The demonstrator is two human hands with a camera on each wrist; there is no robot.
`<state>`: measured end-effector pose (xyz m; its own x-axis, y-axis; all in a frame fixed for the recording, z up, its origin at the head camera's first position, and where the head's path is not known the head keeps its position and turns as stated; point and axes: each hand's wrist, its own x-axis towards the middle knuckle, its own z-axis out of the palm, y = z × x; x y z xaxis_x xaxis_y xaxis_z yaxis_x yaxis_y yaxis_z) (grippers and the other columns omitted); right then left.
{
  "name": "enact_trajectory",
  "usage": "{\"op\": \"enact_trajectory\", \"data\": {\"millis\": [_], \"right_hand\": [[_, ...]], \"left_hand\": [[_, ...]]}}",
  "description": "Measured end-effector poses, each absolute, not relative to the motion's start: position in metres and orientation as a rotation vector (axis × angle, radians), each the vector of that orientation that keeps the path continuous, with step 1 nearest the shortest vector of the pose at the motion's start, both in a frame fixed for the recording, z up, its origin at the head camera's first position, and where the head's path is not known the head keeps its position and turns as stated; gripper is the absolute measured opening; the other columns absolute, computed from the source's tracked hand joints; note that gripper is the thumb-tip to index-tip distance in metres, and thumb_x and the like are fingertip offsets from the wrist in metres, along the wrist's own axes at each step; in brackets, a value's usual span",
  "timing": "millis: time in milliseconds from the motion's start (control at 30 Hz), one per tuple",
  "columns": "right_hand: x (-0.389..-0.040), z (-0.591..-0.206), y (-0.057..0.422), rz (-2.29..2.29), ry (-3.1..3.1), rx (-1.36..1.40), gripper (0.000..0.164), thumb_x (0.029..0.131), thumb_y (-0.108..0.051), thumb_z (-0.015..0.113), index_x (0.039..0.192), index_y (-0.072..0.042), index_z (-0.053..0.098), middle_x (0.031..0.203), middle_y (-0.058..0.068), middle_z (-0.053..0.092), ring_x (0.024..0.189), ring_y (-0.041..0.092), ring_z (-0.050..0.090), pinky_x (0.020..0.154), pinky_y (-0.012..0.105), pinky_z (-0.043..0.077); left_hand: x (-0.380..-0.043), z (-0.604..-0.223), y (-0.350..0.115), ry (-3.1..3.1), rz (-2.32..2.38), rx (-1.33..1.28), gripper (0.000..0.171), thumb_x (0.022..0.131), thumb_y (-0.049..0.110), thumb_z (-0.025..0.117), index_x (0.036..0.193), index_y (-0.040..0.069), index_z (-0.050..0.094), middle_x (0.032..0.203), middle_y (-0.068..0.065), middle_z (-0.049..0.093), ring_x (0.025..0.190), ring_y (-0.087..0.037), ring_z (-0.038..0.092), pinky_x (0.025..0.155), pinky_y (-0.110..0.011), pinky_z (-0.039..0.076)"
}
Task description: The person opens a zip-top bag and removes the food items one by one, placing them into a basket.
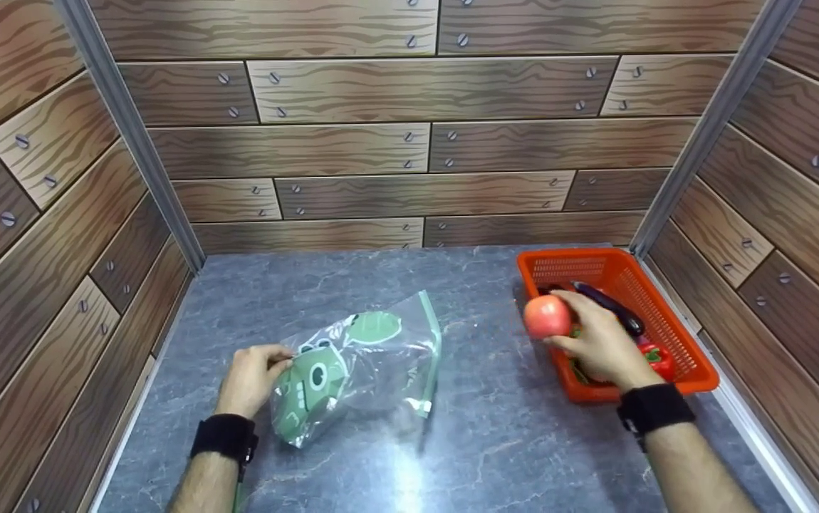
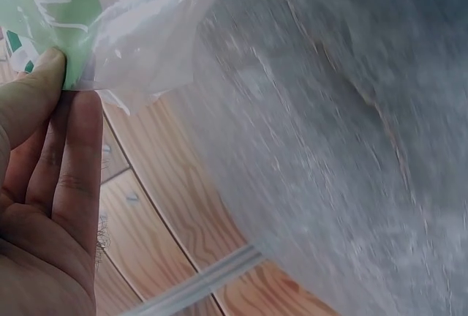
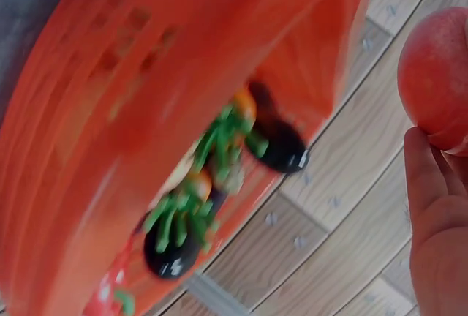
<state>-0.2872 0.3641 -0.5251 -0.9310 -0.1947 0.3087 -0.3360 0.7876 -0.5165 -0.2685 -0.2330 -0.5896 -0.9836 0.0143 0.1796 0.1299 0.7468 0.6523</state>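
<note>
My left hand (image 1: 249,377) pinches the left end of a clear zip-top plastic bag (image 1: 381,377) printed with green cartoon shapes. In the left wrist view, thumb and fingertips grip the bag's (image 2: 146,45) edge. My right hand (image 1: 600,345) holds a round red apple (image 1: 546,317) over the left rim of an orange plastic basket (image 1: 698,370). The right wrist view shows the fingers against the underside of the apple (image 3: 431,82). Inside the basket lie a dark eggplant (image 1: 612,306) and a red bell pepper (image 1: 659,362); my hand hides some contents.
Orange vegetables with green tops (image 3: 219,140) and dark glossy eggplants (image 3: 281,148) lie in the basket, blurred. The grey marbled table (image 1: 481,456) is enclosed by wood-patterned walls (image 1: 352,149) at the back and both sides.
</note>
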Motion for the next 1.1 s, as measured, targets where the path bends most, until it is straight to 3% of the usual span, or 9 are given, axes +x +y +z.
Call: {"op": "enact_trajectory", "data": {"millis": [267,633,933,1100], "right_hand": [[-0.275,-0.526,0.405,0.819,-2.771,0.366,0.084,0.088,-0.006,0.101,0.162,0.003,0.062,0.160,0.035,0.068,0.142,0.057,0.070,0.119,0.076,0.059],[-0.268,-0.532,0.419,0.781,-2.907,0.361,0.082,0.091,-0.017,0.103,0.159,0.002,0.064,0.158,0.033,0.070,0.141,0.054,0.071,0.118,0.075,0.059],[-0.262,-0.523,0.423,0.734,-3.001,0.387,0.085,0.096,-0.029,0.100,0.166,0.000,0.061,0.160,0.033,0.069,0.135,0.049,0.075,0.112,0.068,0.063],[-0.260,-0.515,0.422,0.700,-3.016,0.394,0.077,0.101,-0.031,0.095,0.164,0.002,0.064,0.160,0.035,0.069,0.143,0.056,0.070,0.117,0.075,0.060]], "left_hand": [[-0.273,-0.589,-0.267,-2.804,-1.020,-0.085,0.017,0.104,0.001,0.084,0.120,0.003,0.089,0.113,-0.021,0.090,0.105,-0.040,0.086,0.097,-0.060,0.072],[-0.274,-0.595,-0.308,-2.773,-0.967,0.038,0.017,0.106,0.000,0.082,0.122,-0.001,0.087,0.117,-0.026,0.088,0.110,-0.047,0.086,0.099,-0.064,0.070],[-0.272,-0.589,-0.304,-2.746,-0.958,0.057,0.028,0.112,0.005,0.075,0.138,-0.003,0.081,0.129,-0.028,0.086,0.120,-0.050,0.084,0.107,-0.066,0.067],[-0.272,-0.570,-0.291,-2.715,-0.947,0.046,0.033,0.114,0.008,0.072,0.145,-0.003,0.077,0.139,-0.030,0.082,0.124,-0.052,0.082,0.108,-0.067,0.067]]}}
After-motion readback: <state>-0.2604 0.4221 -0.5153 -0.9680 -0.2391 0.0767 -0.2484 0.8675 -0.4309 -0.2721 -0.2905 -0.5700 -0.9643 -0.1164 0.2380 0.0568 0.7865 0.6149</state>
